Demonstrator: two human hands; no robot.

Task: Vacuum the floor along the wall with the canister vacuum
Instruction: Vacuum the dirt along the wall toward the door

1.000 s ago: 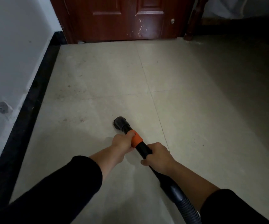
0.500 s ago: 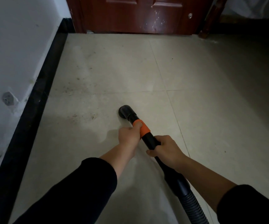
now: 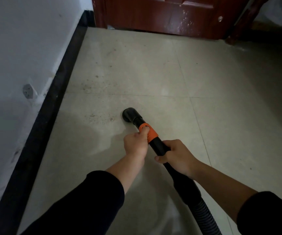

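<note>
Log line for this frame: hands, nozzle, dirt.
left hand: grips orange collar | right hand: grips black wand | nozzle: down at tile floor, right of dirt specks | black baseboard: apart from nozzle, left

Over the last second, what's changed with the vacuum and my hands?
The nozzle has slid forward toward the door and left, closing on the dirt specks near the black skirting. Nothing was grabbed or released: the left hand still grips the orange collar, and the right hand grips the black tube behind it.
</note>
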